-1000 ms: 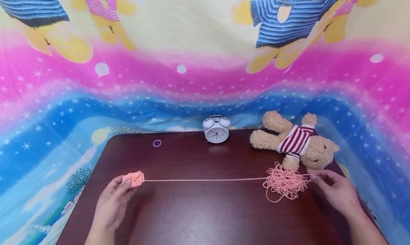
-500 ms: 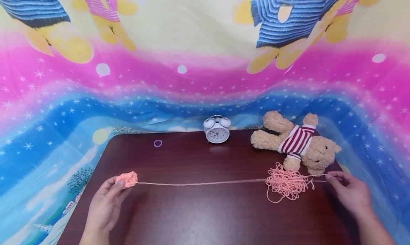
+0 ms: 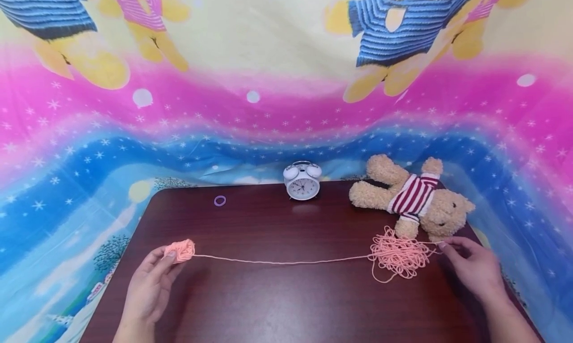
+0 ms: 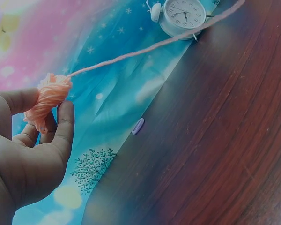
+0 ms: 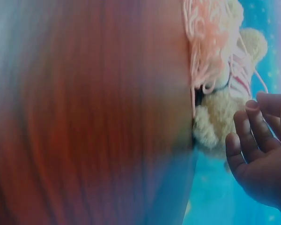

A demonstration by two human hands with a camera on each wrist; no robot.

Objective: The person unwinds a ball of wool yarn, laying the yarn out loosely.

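My left hand point(image 3: 149, 285) pinches a small wound bundle of peach yarn point(image 3: 182, 251) above the table's left side; the left wrist view shows thumb and fingers round the bundle point(image 4: 50, 98). A single strand point(image 3: 282, 263) runs from it, sagging slightly, to a loose tangled heap of the same yarn point(image 3: 400, 256) on the right. Beside that heap, my right hand point(image 3: 474, 268) pinches a strand of yarn between thumb and forefinger. In the right wrist view, the other fingers point(image 5: 246, 136) of this hand are loosely bent.
Behind the heap a teddy bear point(image 3: 414, 198) in a striped top lies on its side. A white alarm clock point(image 3: 303, 186) stands at the table's back edge, and a purple ring point(image 3: 220, 200) lies back left. A printed cloth point(image 3: 250, 129) hangs behind the dark table point(image 3: 286, 303).
My right hand moved outward to the right with its strand, then came back left towards the heap. My left hand shifted slightly left overall. The strand between went from taut to sagging.
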